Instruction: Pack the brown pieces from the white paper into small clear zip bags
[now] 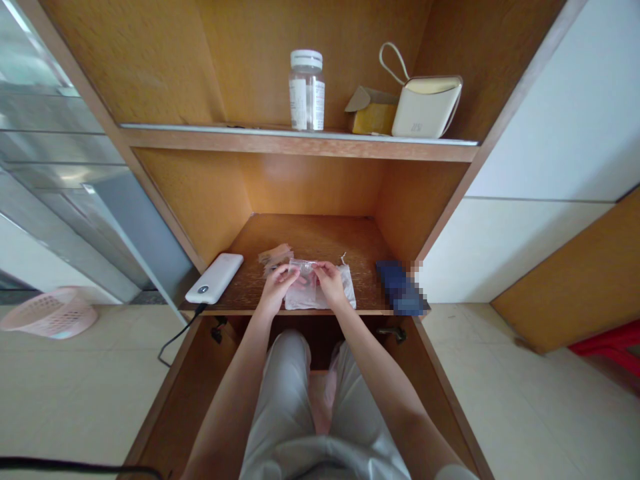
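Two tiers of a wooden cabinet (310, 185) stand in front of us, the upper one bearing a cream case (426, 110) and a lidded bottle (307, 93). On the lower shelf (320, 232) we see a pale cloth pouch (346, 288) lying flat near the front edge, between a white device (215, 279) to the left and a blurred dark blue thing (400, 287) to the right. Over the pouch, our left hand (278, 288) and right hand (330, 283) each keep a narrow grip, thumb and fingers brought together. Between them we hold a small clear bag (304, 290), pinched at either side of its top. Some small packets (276, 255) lie just beyond our left hand. Smallest is a clear, roundish item (307, 267) between our fingertips; we cannot tell whether it sits inside the bag.
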Tool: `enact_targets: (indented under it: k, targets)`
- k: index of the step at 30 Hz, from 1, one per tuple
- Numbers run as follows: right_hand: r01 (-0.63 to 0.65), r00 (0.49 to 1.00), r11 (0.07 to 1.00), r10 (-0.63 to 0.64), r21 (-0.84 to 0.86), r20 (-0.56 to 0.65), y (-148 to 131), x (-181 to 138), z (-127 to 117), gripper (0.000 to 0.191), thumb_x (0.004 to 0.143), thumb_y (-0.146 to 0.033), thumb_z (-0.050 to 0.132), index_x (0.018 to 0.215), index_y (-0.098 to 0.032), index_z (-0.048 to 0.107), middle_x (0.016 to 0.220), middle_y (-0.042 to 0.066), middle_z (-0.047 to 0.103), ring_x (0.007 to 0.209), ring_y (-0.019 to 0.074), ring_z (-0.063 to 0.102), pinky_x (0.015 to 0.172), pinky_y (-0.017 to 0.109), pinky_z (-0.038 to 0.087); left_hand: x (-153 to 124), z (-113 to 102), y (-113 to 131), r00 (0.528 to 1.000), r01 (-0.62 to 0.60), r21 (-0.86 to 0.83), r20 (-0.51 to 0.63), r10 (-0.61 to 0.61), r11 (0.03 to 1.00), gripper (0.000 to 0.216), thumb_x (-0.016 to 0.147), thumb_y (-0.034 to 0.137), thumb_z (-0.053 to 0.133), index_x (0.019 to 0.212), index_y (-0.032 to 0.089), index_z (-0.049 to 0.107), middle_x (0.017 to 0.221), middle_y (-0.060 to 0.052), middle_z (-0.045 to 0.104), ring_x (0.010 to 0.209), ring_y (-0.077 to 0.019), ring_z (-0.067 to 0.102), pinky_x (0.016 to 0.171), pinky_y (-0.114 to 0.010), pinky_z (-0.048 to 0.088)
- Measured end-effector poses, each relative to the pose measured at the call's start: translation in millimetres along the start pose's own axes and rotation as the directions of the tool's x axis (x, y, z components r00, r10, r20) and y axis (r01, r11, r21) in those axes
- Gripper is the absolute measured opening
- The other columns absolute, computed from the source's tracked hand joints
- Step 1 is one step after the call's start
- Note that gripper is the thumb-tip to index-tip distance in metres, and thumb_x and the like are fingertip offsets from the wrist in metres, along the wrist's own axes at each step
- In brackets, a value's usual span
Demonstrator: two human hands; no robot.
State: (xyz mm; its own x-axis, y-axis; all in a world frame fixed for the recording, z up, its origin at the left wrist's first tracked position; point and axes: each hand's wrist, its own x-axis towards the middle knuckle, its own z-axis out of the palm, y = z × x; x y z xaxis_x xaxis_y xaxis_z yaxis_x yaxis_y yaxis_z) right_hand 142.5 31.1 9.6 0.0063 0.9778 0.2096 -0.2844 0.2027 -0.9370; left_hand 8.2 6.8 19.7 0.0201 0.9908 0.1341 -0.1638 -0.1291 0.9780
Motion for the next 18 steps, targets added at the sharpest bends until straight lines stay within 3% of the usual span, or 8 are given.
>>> enact_targets:
  k: [18]
  targets:
    - [0.025,0.995,0.999,-0.022,-0.036,0.094,9.2,-8.8,-3.6,0.022,0.073,-0.041,0.06,0.074,-0.021,0.052,0.055,-0.005,0.054,0.038,0.009,0.044,0.038,0.022,0.033,-1.4,-8.9,-10.8,0.999,0.026,0.078,0.035,-0.029,0.997,0.031,0.072,0.043,0.065,0.087,0.016,0.062,0.067,-0.004,0.07,0.06,-0.0189,0.064,0.062,-0.03,0.049]
